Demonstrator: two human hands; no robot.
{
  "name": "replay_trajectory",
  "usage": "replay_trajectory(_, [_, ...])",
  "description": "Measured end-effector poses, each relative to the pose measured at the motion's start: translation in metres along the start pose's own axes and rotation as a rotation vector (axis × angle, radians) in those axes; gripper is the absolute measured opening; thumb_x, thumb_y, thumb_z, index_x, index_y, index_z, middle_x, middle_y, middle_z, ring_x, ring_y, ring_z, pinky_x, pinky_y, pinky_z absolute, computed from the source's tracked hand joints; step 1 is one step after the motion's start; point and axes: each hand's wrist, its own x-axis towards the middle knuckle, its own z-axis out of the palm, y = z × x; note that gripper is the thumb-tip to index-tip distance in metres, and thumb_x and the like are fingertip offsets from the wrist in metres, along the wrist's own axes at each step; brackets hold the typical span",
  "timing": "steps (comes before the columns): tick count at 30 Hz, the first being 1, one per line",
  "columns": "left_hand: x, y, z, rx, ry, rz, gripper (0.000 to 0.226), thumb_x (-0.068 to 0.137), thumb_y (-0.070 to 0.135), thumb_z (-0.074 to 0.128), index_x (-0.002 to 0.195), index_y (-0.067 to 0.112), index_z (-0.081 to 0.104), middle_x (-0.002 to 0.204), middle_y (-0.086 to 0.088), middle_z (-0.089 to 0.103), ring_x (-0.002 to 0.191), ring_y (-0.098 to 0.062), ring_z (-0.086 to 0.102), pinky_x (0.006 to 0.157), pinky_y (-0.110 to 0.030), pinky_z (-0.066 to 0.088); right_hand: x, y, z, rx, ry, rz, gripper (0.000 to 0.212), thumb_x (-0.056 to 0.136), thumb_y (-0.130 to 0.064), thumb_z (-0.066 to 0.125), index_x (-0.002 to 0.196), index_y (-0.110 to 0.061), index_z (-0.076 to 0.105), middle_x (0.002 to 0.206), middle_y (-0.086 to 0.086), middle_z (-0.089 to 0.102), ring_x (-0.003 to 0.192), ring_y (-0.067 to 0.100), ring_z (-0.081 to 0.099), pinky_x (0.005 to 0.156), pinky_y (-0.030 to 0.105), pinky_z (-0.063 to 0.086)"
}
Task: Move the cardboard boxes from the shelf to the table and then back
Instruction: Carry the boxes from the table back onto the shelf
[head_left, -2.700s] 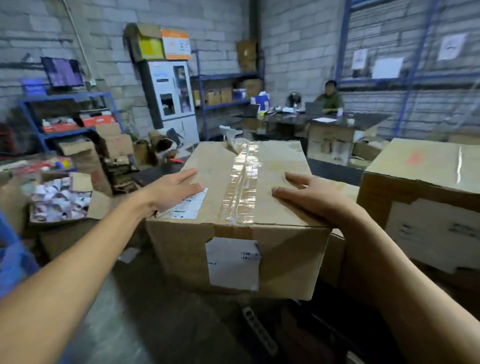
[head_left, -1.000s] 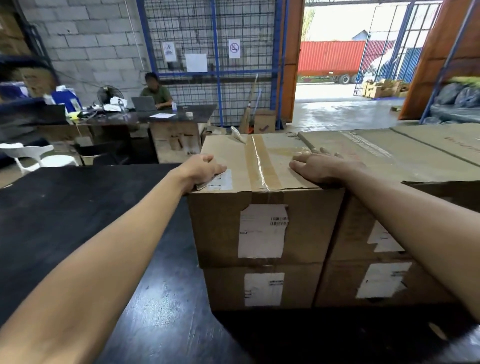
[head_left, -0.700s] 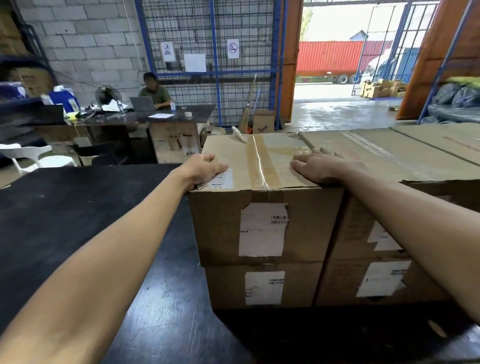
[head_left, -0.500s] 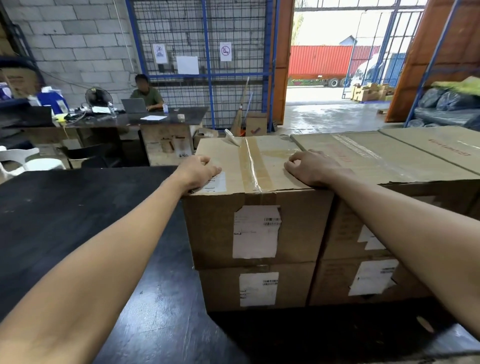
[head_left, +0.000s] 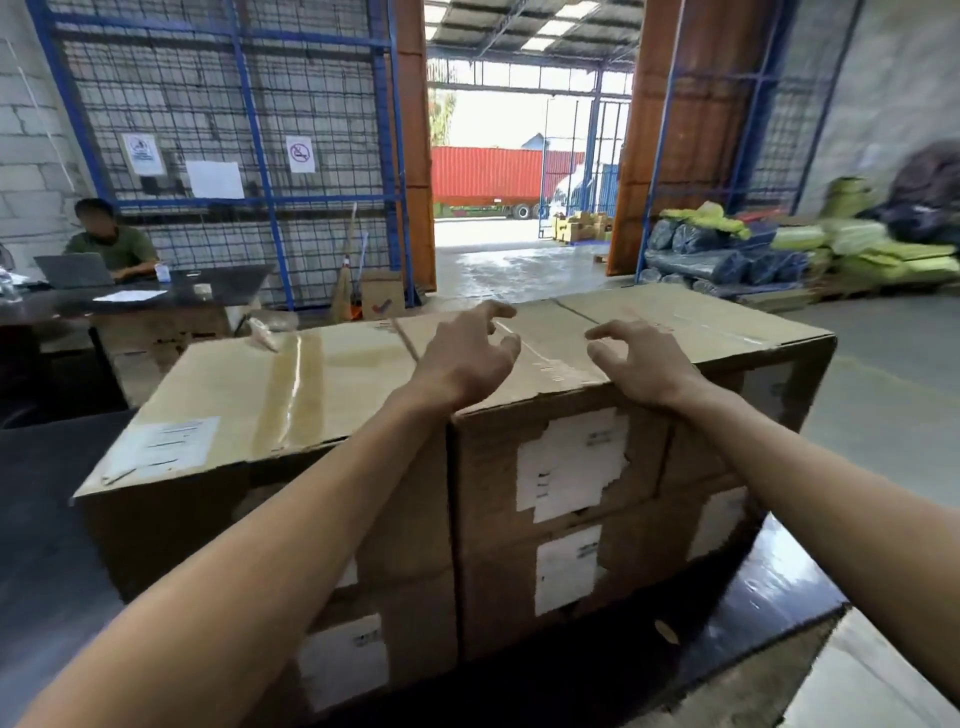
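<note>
Cardboard box (head_left: 597, 338), long axis running ten to four o'clock, lies directly beneath both hands: left hand (head_left: 467, 358) and right hand (head_left: 641, 364) equally near, fingers curled, released.

Stacked cardboard boxes (head_left: 291, 395) fill the black table (head_left: 47, 525) from ten to two o'clock, blocking any low reach forward, while bare tabletop at nine o'clock, the air above the box tops, and open floor (head_left: 878, 384) at three o'clock leave a hand free passage.
</note>
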Motion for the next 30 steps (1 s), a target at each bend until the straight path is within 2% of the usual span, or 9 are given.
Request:
replay_trajectory(6, [0.042,0.093,0.108,-0.028,-0.098,0.044,0.041,0.097,0.033,0.055,0.137,0.026,0.052,0.131,-0.009,0.061,0.117,-0.026,0.059,0.099,-0.042,0.048,-0.013,0.145,-0.071,0.005,0.028,0.165,0.035,0.097,-0.040,0.052,0.128,-0.028,0.061,0.136,0.014,0.055,0.122,0.030,0.054,0.104,0.039,0.042])
replay_trajectory(9, [0.068,0.117,0.154,0.070,-0.141,-0.009,0.047,0.095,0.039,0.055,0.140,0.028,0.048,0.134,-0.011,0.059,0.121,-0.028,0.056,0.103,-0.045,0.044,-0.009,0.208,-0.094,0.024,0.035,0.200,0.038,0.096,-0.042,0.053,0.131,-0.030,0.059,0.134,0.013,0.057,0.122,0.030,0.054,0.105,0.042,0.042])
replay_trajectory(13, [0.107,0.126,0.194,0.270,-0.198,-0.125,0.064,0.089,0.059,0.052,0.146,0.035,0.037,0.148,-0.011,0.046,0.133,-0.035,0.045,0.108,-0.053,0.037,0.012,0.269,-0.104,0.017,0.022,0.242,0.047,0.093,-0.049,0.049,0.138,-0.036,0.053,0.141,0.018,0.050,0.131,0.034,0.045,0.111,0.047,0.036])
replay_trajectory(15, [0.123,0.125,0.207,0.356,-0.221,-0.190,0.069,0.088,0.066,0.047,0.149,0.038,0.032,0.152,-0.012,0.041,0.137,-0.037,0.039,0.111,-0.054,0.031,0.029,0.288,-0.103,-0.020,0.003,0.269,0.048,0.094,-0.055,0.046,0.140,-0.043,0.048,0.147,0.021,0.041,0.137,0.038,0.036,0.114,0.047,0.030])
replay_trajectory(19, [0.146,0.121,0.226,0.463,-0.281,-0.292,0.074,0.085,0.076,0.039,0.150,0.042,0.028,0.158,-0.010,0.034,0.146,-0.041,0.021,0.114,-0.059,0.009,0.068,0.314,-0.099,-0.065,-0.013,0.240,0.055,0.090,-0.071,0.038,0.141,-0.052,0.043,0.156,0.023,0.026,0.146,0.038,0.016,0.116,0.054,0.022])
replay_trajectory(22, [0.157,0.120,0.239,0.536,-0.326,-0.326,0.071,0.086,0.077,0.035,0.147,0.039,0.036,0.157,-0.010,0.034,0.147,-0.041,0.016,0.114,-0.063,-0.003,0.083,0.337,-0.089,-0.046,-0.036,0.166,0.080,0.074,-0.094,0.018,0.136,-0.054,0.047,0.153,0.020,0.035,0.146,0.035,0.022,0.113,0.056,0.025])
replay_trajectory(26, [0.168,0.131,0.252,0.514,-0.322,-0.311,0.065,0.092,0.070,0.037,0.143,0.031,0.044,0.153,-0.011,0.041,0.145,-0.034,0.027,0.117,-0.055,0.002,0.091,0.353,-0.089,0.043,-0.052,0.119,0.067,0.086,-0.081,0.028,0.137,-0.046,0.053,0.148,0.019,0.041,0.145,0.029,0.028,0.109,0.043,0.031])
replay_trajectory(28, [0.177,0.140,0.258,0.483,-0.315,-0.293,0.062,0.095,0.064,0.040,0.143,0.026,0.046,0.151,-0.010,0.044,0.142,-0.030,0.033,0.119,-0.050,0.011,0.102,0.364,-0.091,0.048,-0.064,0.111,0.074,0.082,-0.086,0.024,0.137,-0.046,0.052,0.143,0.017,0.047,0.141,0.029,0.035,0.106,0.043,0.036])
replay_trajectory(30, [0.186,0.147,0.266,0.437,-0.295,-0.298,0.059,0.096,0.059,0.044,0.141,0.021,0.049,0.151,-0.013,0.043,0.143,-0.030,0.030,0.119,-0.050,0.013,0.120,0.381,-0.095,0.084,-0.093,0.100,0.084,0.073,-0.092,0.024,0.135,-0.044,0.055,0.133,0.012,0.058,0.129,0.028,0.049,0.101,0.040,0.042])
